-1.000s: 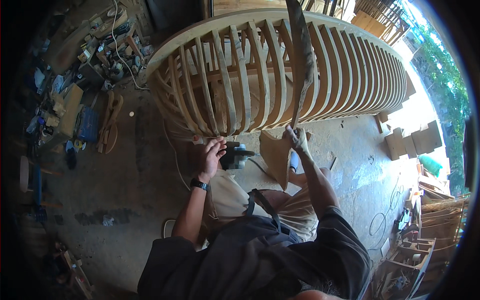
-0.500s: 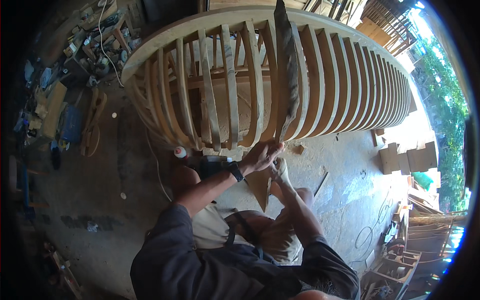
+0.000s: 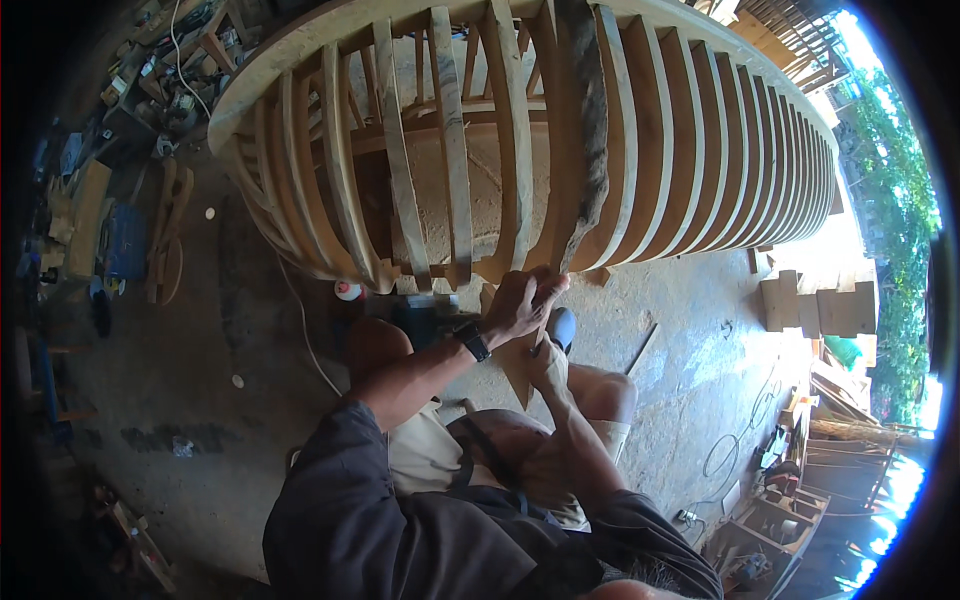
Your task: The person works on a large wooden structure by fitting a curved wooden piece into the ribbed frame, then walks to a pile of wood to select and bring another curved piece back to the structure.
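A long wooden plank (image 3: 577,120) with a rough, dark bark-like edge stands on its narrow side. It runs from my lap up against the ribs of a large boat-shaped frame (image 3: 520,130). My left hand (image 3: 517,305), with a dark watch on the wrist, has its fingers wrapped over the plank near its lower end. Just below and to the right, my right hand (image 3: 549,368) is closed beside the plank. What it holds is mostly hidden; only a small dark bit shows at the fist. The pointed lower end of the plank comes out between my forearms.
A bottle with a red-and-white top (image 3: 348,290) stands by my left knee. Wooden blocks (image 3: 845,311) are stacked at the right. A cluttered bench (image 3: 150,110) is at the far left. A loose cable (image 3: 740,440) lies on the concrete floor, and a thin stick (image 3: 643,349) lies nearer.
My right hand has moved down and slightly left, away from my left hand. The view has shifted, so the frame appears higher and nearer. My left hand keeps its grip on the plank.
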`<control>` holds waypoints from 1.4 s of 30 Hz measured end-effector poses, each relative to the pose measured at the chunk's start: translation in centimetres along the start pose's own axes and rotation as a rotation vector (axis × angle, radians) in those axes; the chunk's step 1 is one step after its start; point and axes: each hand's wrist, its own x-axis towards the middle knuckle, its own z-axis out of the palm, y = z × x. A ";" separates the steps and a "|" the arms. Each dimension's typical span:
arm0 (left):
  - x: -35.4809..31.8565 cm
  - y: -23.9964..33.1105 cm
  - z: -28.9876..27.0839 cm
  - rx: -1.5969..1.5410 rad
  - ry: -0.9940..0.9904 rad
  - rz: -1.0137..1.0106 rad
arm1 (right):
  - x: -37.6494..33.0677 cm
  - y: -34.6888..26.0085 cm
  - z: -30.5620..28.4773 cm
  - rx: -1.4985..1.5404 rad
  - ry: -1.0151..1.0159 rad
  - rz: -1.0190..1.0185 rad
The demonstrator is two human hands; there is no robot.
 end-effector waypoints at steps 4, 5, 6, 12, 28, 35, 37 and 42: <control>0.9 1.3 -1.9 0.333 -0.195 -0.087 | -0.3 0.4 1.3 -0.027 0.051 -0.010; 0.9 1.8 -2.4 0.365 -0.153 -0.063 | -0.4 0.7 1.6 -0.014 0.054 -0.005; 0.7 2.2 -2.9 0.395 -0.111 -0.040 | -0.4 1.0 1.8 -0.003 0.057 0.000; 0.1 1.2 -4.5 0.198 0.144 0.079 | -0.4 0.4 1.9 0.057 0.126 -0.104; 1.8 -4.1 -1.5 -0.159 0.234 -0.114 | 0.1 -0.3 -0.9 0.114 0.311 0.018; 1.9 -4.2 -1.1 -0.174 0.330 -0.051 | 0.0 0.2 -0.4 0.124 0.324 -0.026; 2.1 -4.7 -1.0 -0.182 0.322 -0.019 | 0.0 0.7 -0.2 0.140 0.340 -0.035; 1.8 -6.2 -1.0 -0.242 0.286 -0.056 | 0.3 0.5 -0.4 0.157 0.346 -0.059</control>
